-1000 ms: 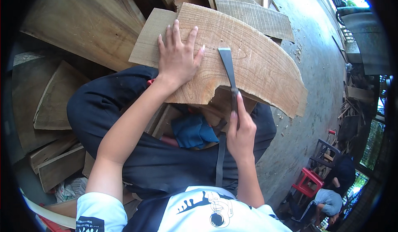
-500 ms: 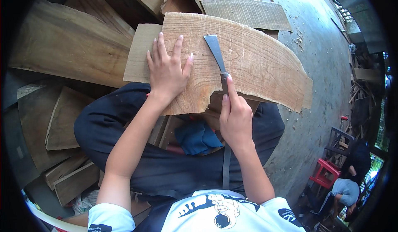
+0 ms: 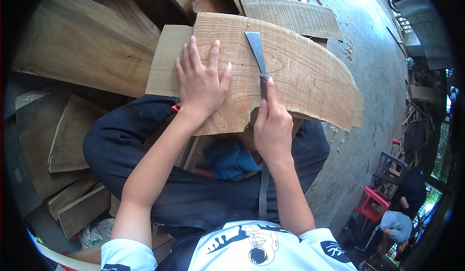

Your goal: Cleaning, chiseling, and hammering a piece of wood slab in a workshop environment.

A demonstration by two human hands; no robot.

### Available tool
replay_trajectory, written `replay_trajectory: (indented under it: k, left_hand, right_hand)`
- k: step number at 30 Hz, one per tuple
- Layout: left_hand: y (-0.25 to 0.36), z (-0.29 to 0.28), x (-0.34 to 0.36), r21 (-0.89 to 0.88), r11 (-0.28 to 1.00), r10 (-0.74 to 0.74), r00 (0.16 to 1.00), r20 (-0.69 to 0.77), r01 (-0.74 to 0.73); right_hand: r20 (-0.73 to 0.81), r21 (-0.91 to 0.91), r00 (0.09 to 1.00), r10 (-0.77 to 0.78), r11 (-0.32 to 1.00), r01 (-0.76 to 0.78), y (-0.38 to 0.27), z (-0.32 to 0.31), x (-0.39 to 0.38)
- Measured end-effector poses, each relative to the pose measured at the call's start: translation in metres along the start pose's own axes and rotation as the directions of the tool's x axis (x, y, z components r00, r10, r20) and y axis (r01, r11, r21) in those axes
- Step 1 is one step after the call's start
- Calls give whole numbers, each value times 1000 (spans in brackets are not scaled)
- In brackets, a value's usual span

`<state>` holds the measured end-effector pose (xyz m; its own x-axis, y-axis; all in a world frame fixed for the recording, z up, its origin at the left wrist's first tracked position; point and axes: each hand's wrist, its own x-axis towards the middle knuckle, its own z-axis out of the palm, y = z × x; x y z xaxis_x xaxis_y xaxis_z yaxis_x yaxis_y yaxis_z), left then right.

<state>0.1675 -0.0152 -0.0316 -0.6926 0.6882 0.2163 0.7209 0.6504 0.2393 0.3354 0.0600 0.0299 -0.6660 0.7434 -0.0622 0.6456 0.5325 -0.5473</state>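
Grey concrete floor (image 3: 363, 72), right of long brown curved-edge wooden board (image 3: 310, 77). Board lies across dark-trousered legs (image 3: 116, 140), near edge notched. Crumpled blue cloth (image 3: 230, 159) on body side of board. Hands apart: left hand (image 3: 201, 87) flat, fingers spread, on board's left part; right hand (image 3: 274, 128) clamped round dark handle of flared grey metal scraper (image 3: 255, 48), blade over board's middle, contact unclear.

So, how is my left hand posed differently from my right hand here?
Your left hand rests with fingers spread on the wooden board, while your right hand is curled around the handle of a flat-bladed tool. The left hand is farther from your body; the right hand is nearer it. Both are bare, fingers pointing away from you.
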Motion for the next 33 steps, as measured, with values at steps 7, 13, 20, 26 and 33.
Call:
replay_trajectory:
  k: [7,13,20,26,33]
  left_hand:
    - [7,-6,-17,22,1000,-12,1000,1,12]
    - [10,0,-20,44,999,-24,1000,15,23]
    - [9,-5,-21,53,998,-30,1000,10,29]
    - [11,0,-19,51,999,-18,999,46,16]
    - [7,-3,-19,81,996,-24,999,32,22]
  right_hand:
    - [19,-16,999,-32,999,32,4,-14,-41]
    - [5,-94,1000,-2,996,2,-3,4,4]
    - [25,-50,1000,-12,999,13,3,-9,-26]
    - [31,-98,999,25,995,-22,-4,0,11]
    - [53,-43,998,34,999,-31,-7,-11,-14]
